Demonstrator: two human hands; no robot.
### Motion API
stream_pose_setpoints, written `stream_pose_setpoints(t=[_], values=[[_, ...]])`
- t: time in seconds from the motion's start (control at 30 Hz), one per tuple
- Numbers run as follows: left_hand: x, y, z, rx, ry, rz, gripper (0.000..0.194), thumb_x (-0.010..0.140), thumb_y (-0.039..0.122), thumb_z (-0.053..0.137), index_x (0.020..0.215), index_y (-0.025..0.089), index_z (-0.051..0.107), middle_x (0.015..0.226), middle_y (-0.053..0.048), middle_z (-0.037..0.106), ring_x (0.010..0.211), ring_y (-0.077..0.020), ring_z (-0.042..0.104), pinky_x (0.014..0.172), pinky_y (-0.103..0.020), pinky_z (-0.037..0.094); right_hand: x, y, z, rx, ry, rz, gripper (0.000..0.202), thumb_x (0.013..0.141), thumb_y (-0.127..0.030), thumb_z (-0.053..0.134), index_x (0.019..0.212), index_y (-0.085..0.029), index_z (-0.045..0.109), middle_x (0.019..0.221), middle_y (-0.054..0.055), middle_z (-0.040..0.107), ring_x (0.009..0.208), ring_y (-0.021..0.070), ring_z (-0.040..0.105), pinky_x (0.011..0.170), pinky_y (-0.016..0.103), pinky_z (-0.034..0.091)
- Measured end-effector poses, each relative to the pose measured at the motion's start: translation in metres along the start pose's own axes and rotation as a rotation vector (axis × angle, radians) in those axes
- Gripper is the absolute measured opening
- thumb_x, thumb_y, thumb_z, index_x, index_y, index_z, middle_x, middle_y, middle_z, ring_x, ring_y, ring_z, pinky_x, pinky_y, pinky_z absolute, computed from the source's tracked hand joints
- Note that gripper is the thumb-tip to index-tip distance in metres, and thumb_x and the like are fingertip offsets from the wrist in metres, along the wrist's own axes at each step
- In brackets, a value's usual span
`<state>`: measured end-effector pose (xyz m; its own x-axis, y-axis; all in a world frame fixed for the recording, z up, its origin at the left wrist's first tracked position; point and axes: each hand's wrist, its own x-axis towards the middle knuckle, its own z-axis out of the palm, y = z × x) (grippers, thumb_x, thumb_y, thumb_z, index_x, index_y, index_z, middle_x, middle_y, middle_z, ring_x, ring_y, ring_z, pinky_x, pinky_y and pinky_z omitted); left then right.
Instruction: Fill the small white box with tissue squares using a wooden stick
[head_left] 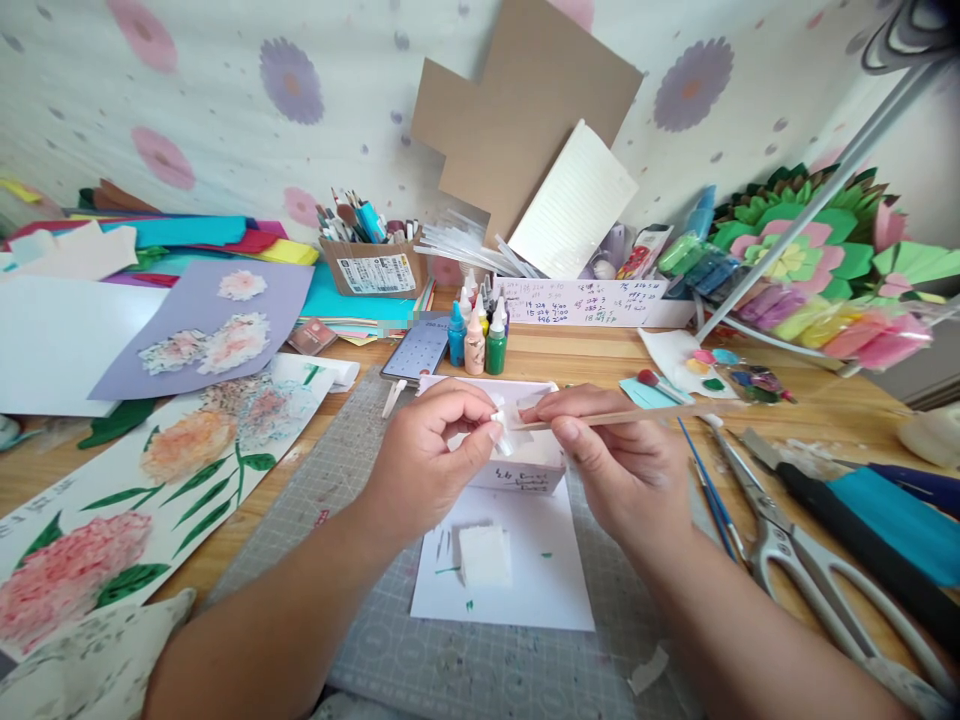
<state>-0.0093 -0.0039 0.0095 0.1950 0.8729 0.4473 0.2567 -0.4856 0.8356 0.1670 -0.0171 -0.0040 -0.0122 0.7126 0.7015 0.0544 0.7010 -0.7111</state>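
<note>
Two bare hands fill the middle of my head view. I see the left hand (435, 455) pinching a scrap of white tissue (510, 432) between thumb and forefinger, above the box (529, 478). The right hand (630, 450) grips a thin stick (637, 416), its left end at the tissue; I can't tell whether the tissue is wrapped around it.

The box carries dark handwriting on its near side, too small for me to make out. Nearer lies a white sheet (540, 580) with green marks, and on it a square white pad (484, 556), all on the grey gridded mat (375, 640).

Farther off, the long white case (592, 303) bears rows of handwritten figures; I can read what look like "4:00" and "7:00". To its left, the brown carton (330, 262) wears a printed label (379, 272), its text too fine to read. Between them stand paint bottles (475, 345), near a lit phone (417, 350). Writing also runs along the far-left edge of the painting (195, 475), illegible from here. Scissors (776, 540) lie near right.
</note>
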Motion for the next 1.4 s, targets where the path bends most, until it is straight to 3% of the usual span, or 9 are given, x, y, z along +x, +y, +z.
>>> stream_pose_setpoints(t=[0.23,0.37,0.53,0.63,0.7,0.8,0.9,1.1,1.4], values=[[-0.002,-0.003,-0.003,-0.237,-0.041,-0.180,0.012,0.082,0.022,0.064,0.070,0.018,0.064,0.107,-0.008,0.071,0.101,-0.0217,0.065,0.088,-0.036,0.051,0.003,0.006,-0.001,-0.004,0.103,0.210,0.012,0.088,-0.027,0.064,0.082,-0.020,0.071,0.080,0.003,0.074,0.072,0.0156,0.071,0.066,0.030,0.060],[-0.001,-0.005,-0.006,-0.395,-0.008,-0.230,0.015,0.083,0.022,0.064,0.069,0.017,0.062,0.115,-0.009,0.070,0.111,-0.0248,0.063,0.093,-0.039,0.050,0.007,0.018,-0.007,-0.195,0.101,0.263,0.017,0.087,-0.033,0.064,0.078,-0.019,0.070,0.074,0.004,0.076,0.068,0.0171,0.072,0.062,0.029,0.058],[0.001,-0.004,-0.007,-0.464,0.025,-0.237,0.018,0.081,0.019,0.064,0.064,0.017,0.059,0.112,-0.008,0.071,0.106,-0.0240,0.065,0.090,-0.039,0.050,0.011,0.026,-0.015,-0.458,-0.081,0.090,0.014,0.087,-0.026,0.063,0.074,-0.022,0.069,0.078,0.004,0.075,0.072,0.0182,0.070,0.066,0.033,0.055],[0.000,-0.003,-0.005,-0.398,0.028,-0.214,0.019,0.081,0.020,0.065,0.064,0.017,0.058,0.108,-0.008,0.072,0.107,-0.0233,0.065,0.094,-0.040,0.048,0.010,0.017,-0.012,-0.315,0.018,0.000,0.009,0.087,-0.021,0.064,0.081,-0.023,0.070,0.086,0.005,0.074,0.088,0.0207,0.070,0.081,0.040,0.056],[-0.001,-0.003,-0.002,-0.344,0.007,-0.206,0.019,0.083,0.021,0.065,0.065,0.017,0.059,0.110,-0.008,0.072,0.109,-0.0235,0.064,0.095,-0.040,0.047,0.007,0.008,-0.007,-0.110,0.065,0.019,0.011,0.089,-0.020,0.062,0.085,-0.025,0.072,0.088,0.004,0.074,0.095,0.0207,0.069,0.086,0.041,0.056],[-0.003,0.000,0.000,-0.293,-0.029,-0.202,0.019,0.085,0.023,0.063,0.067,0.018,0.059,0.114,-0.009,0.071,0.112,-0.0239,0.064,0.097,-0.041,0.045,0.003,-0.002,0.001,0.114,-0.002,0.035,0.014,0.089,-0.017,0.062,0.090,-0.026,0.073,0.090,0.003,0.075,0.098,0.0199,0.068,0.090,0.042,0.056],[-0.003,0.000,0.000,-0.278,-0.055,-0.179,0.019,0.087,0.025,0.063,0.069,0.018,0.060,0.111,-0.008,0.071,0.111,-0.0230,0.063,0.097,-0.039,0.045,0.001,-0.003,0.006,0.179,-0.030,0.047,0.016,0.089,-0.015,0.062,0.088,-0.026,0.073,0.088,0.002,0.075,0.098,0.0190,0.069,0.093,0.043,0.055],[-0.001,-0.002,0.000,-0.164,-0.054,-0.132,0.011,0.084,0.023,0.063,0.075,0.018,0.062,0.084,-0.002,0.066,0.081,-0.0153,0.062,0.075,-0.028,0.048,-0.002,0.001,0.004,0.291,0.036,0.196,0.010,0.089,-0.022,0.064,0.089,-0.025,0.074,0.092,0.003,0.073,0.094,0.0182,0.071,0.074,0.033,0.061],[-0.001,0.000,0.000,-0.101,-0.039,-0.090,0.010,0.082,0.017,0.062,0.072,0.019,0.062,0.084,-0.002,0.065,0.083,-0.0150,0.061,0.075,-0.026,0.047,-0.001,0.002,0.003,0.261,0.045,0.173,0.014,0.089,-0.018,0.065,0.087,-0.027,0.075,0.086,0.001,0.072,0.091,0.0165,0.070,0.074,0.031,0.062]])
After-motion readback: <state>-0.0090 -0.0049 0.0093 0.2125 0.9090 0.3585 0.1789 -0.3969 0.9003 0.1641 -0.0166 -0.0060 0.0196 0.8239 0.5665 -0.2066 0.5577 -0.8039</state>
